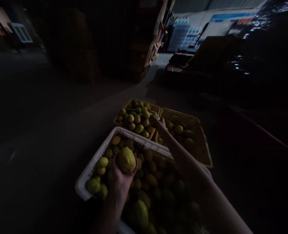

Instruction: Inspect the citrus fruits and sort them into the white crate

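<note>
Nearest the camera, the white crate [95, 162] sits heaped with yellow-green fruit, its near side lost in shadow. The left hand [120, 182] rises over the crate's left half, palm up, fingers cupped round one large yellow fruit [126, 160], lifted clear of the pile so its skin faces the light. The right hand [159, 125] reaches past the crate's far rim to the two yellow crates beyond; it hovers over the seam between the left yellow crate [124, 112], full of fruit, and the right yellow crate [202, 143], which holds only a few along its left side. Whether that hand grips anything I cannot tell; its fingers are too dim. Dark floor lies all around, with stacked boxes [153, 48] far behind.
</note>
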A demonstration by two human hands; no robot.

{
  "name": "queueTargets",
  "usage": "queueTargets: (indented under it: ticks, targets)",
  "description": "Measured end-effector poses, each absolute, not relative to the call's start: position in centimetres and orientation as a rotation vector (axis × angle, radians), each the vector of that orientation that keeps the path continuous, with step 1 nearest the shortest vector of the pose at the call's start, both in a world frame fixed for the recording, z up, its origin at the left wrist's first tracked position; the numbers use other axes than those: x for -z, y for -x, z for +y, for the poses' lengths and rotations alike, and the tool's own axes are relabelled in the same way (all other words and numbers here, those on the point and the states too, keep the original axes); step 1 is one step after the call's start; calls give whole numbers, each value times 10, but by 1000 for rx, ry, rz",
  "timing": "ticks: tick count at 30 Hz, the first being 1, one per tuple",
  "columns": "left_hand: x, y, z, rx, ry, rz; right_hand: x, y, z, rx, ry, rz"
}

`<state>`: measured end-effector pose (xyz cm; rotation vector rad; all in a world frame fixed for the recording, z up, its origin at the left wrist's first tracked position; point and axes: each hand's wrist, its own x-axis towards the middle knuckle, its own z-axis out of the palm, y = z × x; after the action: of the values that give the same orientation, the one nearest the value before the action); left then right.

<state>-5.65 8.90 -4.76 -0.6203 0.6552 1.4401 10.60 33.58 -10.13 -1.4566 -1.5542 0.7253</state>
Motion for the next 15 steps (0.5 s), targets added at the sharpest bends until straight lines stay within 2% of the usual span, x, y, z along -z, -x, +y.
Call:
queueTargets:
  ticks: [3,9,15]
  targets:
    - [52,62,92,-1482,593,678,116,-80,365,-614,1614,-1752]
    - [57,67,89,-1486,540,704,163,-60,344,-421,1861,-2056]
    - [56,63,90,-1435,592,697,167,-71,327,-224,1911,-2320]
